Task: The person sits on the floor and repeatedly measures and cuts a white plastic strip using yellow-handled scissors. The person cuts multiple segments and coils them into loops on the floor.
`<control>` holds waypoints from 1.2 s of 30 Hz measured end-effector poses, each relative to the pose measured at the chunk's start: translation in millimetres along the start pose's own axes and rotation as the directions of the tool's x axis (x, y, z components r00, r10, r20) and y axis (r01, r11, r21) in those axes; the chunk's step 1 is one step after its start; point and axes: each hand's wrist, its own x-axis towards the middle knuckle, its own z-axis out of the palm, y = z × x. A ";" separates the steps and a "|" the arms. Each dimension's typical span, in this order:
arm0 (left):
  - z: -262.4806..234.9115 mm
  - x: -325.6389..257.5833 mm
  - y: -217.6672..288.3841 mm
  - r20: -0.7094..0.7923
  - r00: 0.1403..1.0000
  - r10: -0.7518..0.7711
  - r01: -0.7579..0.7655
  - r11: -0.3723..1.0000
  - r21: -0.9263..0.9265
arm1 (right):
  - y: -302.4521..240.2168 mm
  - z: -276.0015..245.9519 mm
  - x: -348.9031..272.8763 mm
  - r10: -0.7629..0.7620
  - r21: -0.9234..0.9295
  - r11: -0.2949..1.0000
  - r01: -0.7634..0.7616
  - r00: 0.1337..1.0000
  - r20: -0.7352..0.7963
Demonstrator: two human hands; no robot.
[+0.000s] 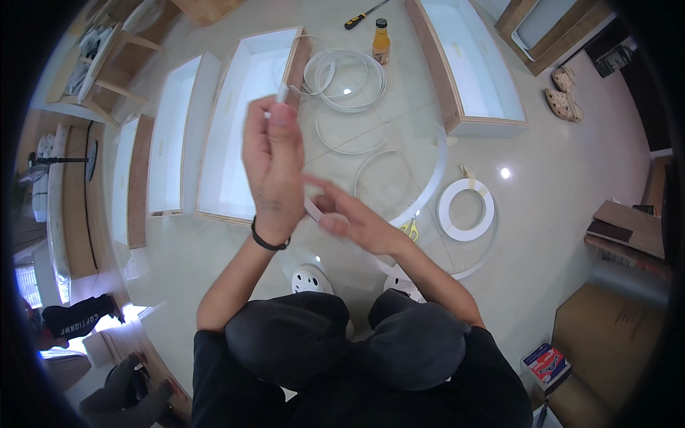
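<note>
"Where is the left hand (275,150)?"

"Raised at eleven o'clock from the knees, with a dark band (267,243) at its wrist. Its grip pinches a white strip (312,208) between thumb and fingers, and a short end pokes out at twelve o'clock, above the thumb."

"And the right hand (354,220)?"

"Lower, at about four o'clock from the left one, palm turned inward, fingers loosely curved. The strip passes just beside its fingertips; from this angle I can't tell whether that grip presses on it or merely sits alongside."

"What lies around them?"

"On the tiled floor (528,246), yellow scissors (409,230) lie at three o'clock, near the right wrist. Farther out, also at three, is a flat white roll (466,235). A broad curved band (432,185) sweeps between roll and hand."

"Anything higher up?"

"Loose white coils (347,108) between one and two o'clock from the left hand, with an orange bottle (382,51) standing just past them. One white-lined wooden box (232,135) is at nine, behind that hand; another (474,68) is at two, well apart."
</note>
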 end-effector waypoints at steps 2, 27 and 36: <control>-10.8 11.1 6.5 -0.126 0.992 -0.008 0.003 0.999 -0.039 | 10.9 0.2 -12.3 0.140 -0.333 0.938 -0.100 0.985 0.097; -44.6 183.3 -27.2 -0.216 0.975 -0.041 0.076 0.985 0.157 | 68.6 -27.2 -112.9 0.163 -0.700 0.601 -0.386 0.916 -0.366; -53.0 202.7 -81.5 -0.587 0.809 -0.027 0.107 0.989 0.101 | 117.9 -10.0 -147.3 -0.487 -0.923 0.375 -0.080 0.831 -0.270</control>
